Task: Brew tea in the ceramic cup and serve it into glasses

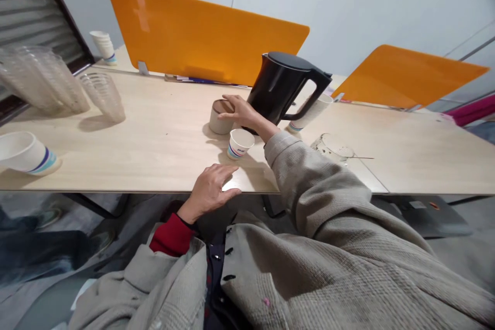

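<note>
My right hand [243, 112] reaches across the table to a small beige round container [220, 122] with a brown top or inside. Its fingers lie at the far rim and its thumb at the near side, around the container, which stands on the table. Just in front stands a white paper cup [240, 145] with blue and pink bands, upright and untouched. My left hand [212, 189] is held over the table's front edge, holding nothing, thumb and fingers apart. A black electric kettle [276, 90] stands behind my right wrist, handle to the right.
Stacked clear plastic cups [103, 97] and a large paper cup [25, 153] are at left. Behind the kettle lies a paper cup stack [311, 112]. A clear glass vessel [332, 145] with a thin stick sits right. Orange dividers [204, 31] line the back. A person's legs [42, 252] show lower left.
</note>
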A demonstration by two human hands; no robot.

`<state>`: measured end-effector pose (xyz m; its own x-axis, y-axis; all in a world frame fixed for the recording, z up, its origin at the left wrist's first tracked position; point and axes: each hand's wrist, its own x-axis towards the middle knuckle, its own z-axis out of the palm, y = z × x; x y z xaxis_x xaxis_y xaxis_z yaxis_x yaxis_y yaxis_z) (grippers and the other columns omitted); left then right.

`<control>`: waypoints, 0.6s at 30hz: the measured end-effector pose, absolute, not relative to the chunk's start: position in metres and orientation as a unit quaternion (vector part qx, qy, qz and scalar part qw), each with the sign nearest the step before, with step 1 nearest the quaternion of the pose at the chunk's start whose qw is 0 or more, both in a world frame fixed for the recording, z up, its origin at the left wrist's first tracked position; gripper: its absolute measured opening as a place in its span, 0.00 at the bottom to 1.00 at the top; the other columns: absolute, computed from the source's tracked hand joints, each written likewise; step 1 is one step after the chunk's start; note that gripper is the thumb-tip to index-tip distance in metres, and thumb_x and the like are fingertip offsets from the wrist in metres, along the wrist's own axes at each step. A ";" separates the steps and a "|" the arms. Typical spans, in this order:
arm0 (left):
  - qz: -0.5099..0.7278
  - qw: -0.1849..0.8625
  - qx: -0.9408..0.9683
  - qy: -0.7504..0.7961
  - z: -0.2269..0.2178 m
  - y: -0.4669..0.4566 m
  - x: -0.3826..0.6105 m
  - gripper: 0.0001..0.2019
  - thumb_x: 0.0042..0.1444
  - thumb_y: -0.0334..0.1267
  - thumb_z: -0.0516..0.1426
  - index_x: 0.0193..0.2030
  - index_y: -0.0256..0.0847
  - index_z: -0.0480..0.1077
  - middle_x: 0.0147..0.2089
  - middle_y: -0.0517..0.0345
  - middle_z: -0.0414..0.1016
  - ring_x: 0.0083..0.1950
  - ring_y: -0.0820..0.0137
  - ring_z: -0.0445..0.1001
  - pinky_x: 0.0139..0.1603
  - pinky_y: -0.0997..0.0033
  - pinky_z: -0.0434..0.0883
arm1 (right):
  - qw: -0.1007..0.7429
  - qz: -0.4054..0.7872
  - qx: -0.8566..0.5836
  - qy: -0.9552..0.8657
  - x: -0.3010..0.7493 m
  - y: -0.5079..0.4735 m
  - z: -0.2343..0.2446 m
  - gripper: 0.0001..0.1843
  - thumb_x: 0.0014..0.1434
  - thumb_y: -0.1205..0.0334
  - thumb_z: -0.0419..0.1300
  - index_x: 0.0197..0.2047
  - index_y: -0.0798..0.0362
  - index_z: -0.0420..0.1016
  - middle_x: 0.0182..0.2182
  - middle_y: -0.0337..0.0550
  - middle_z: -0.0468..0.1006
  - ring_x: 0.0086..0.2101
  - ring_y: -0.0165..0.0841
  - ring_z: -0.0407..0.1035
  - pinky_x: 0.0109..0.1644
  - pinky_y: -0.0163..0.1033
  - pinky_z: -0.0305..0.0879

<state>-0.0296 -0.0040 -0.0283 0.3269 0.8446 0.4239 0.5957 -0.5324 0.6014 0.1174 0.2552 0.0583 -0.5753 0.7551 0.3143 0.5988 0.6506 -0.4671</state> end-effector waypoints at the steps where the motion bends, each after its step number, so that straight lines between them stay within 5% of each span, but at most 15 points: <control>1: 0.364 0.171 0.794 0.455 -0.028 -0.004 -0.030 0.28 0.65 0.51 0.69 0.70 0.47 0.77 0.67 0.45 0.84 0.67 0.49 0.81 0.68 0.42 0.79 | 0.262 0.156 -0.387 -0.870 0.124 0.250 0.063 0.48 0.61 0.38 0.74 0.76 0.52 0.72 0.73 0.61 0.71 0.72 0.53 0.66 0.78 0.60 0.63; 7: 0.429 0.186 0.756 0.457 -0.027 -0.006 -0.029 0.24 0.64 0.45 0.68 0.66 0.45 0.79 0.66 0.45 0.84 0.67 0.52 0.81 0.71 0.44 0.79 | 0.350 0.186 -0.388 -0.832 0.182 0.181 0.079 0.45 0.69 0.26 0.59 0.77 0.46 0.72 0.74 0.57 0.72 0.72 0.55 0.68 0.74 0.66 0.70; 13: 0.598 0.176 0.595 0.508 -0.034 -0.005 -0.025 0.18 0.71 0.41 0.56 0.64 0.44 0.76 0.69 0.43 0.80 0.70 0.59 0.80 0.68 0.53 0.81 | 0.334 0.362 -0.397 -0.774 0.192 0.125 0.041 0.66 0.47 0.32 0.80 0.81 0.49 0.63 0.76 0.63 0.68 0.70 0.59 0.70 0.71 0.68 0.71; 18: 0.649 0.194 0.535 0.505 -0.041 0.002 -0.029 0.18 0.70 0.45 0.58 0.63 0.44 0.75 0.68 0.42 0.80 0.70 0.58 0.80 0.68 0.51 0.81 | 0.360 0.402 -0.373 -0.755 0.163 0.119 0.018 0.59 0.48 0.38 0.77 0.76 0.57 0.68 0.70 0.63 0.75 0.65 0.55 0.75 0.65 0.59 0.77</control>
<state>-0.0293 0.0024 -0.0409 -0.3528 0.7920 0.4983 0.2885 -0.4145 0.8631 0.1632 0.1193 0.0184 -0.4620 0.8529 0.2434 0.2742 0.3983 -0.8753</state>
